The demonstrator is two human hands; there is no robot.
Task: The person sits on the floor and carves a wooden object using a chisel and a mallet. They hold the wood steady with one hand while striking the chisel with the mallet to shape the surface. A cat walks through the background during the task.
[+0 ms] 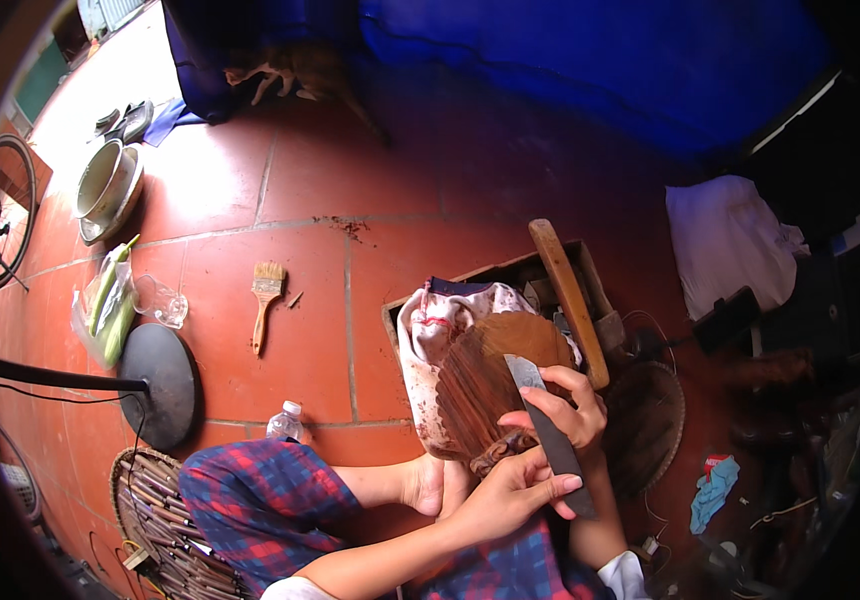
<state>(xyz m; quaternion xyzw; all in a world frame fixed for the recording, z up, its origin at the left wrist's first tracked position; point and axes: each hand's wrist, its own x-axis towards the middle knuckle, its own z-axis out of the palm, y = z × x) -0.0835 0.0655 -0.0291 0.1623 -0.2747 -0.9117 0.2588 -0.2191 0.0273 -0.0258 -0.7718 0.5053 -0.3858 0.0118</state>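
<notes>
On the person's lap, a rounded brown piece of wood rests against a stained white cloth, in front of an open wooden box. Both hands are closed on a flat grey metal blade laid across the wood: the right hand pinches its upper part, and the left hand grips what seems to be its lower end. Well apart on the red tile floor lie a paintbrush, a plastic bottle and a metal bowl.
</notes>
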